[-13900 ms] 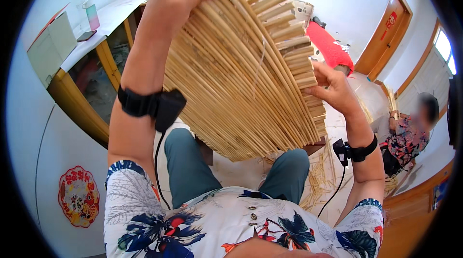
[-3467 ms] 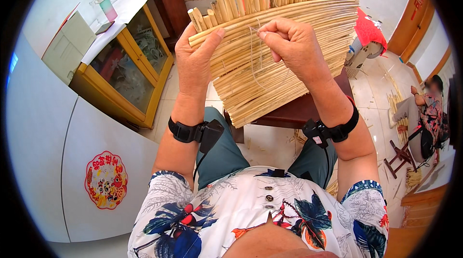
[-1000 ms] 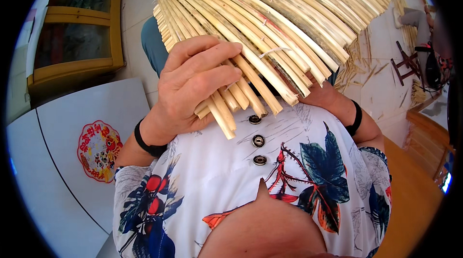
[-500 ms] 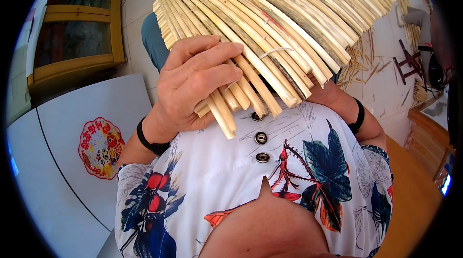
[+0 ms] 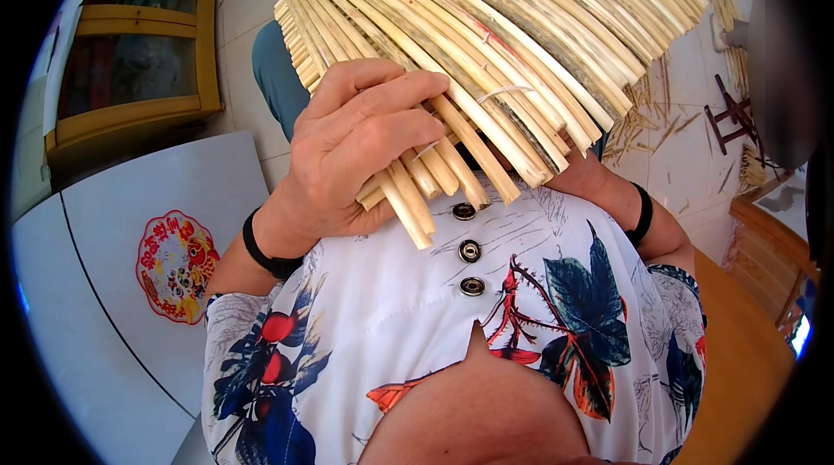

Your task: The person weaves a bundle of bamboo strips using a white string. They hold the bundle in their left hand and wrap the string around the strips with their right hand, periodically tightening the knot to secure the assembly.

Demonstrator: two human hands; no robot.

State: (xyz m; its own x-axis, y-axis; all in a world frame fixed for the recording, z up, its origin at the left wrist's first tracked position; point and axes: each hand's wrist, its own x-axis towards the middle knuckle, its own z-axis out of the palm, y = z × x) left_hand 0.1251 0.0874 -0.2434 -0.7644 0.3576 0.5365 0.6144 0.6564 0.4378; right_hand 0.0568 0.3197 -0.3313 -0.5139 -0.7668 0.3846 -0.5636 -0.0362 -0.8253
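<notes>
A mat of pale yellow stalks [image 5: 486, 22] spans the upper middle, its uneven cut ends toward my chest. White thread [image 5: 506, 89] loops over several stalks near this edge. My left hand [image 5: 360, 148] is closed around the stalks at the near left corner, fingers lying across the top and the thumb side hidden. A short bit of white thread shows beside its fingertips. Beneath the near right edge is my right hand [image 5: 580, 174]; the mat covers its fingers, so their grip cannot be made out.
Broken stalk pieces [image 5: 638, 130] litter the tiled floor at the right, near a dark folding stool frame [image 5: 734, 115]. At the left stand a wood-framed glass cabinet [image 5: 139, 104] and a pale cabinet [image 5: 95, 187] with a red-edged sticker. A wooden table [image 5: 730, 335] is at the lower right.
My left hand and the near stalk ends have shifted slightly to the right. Its hold on the mat is unchanged, and my right hand stays under the edge.
</notes>
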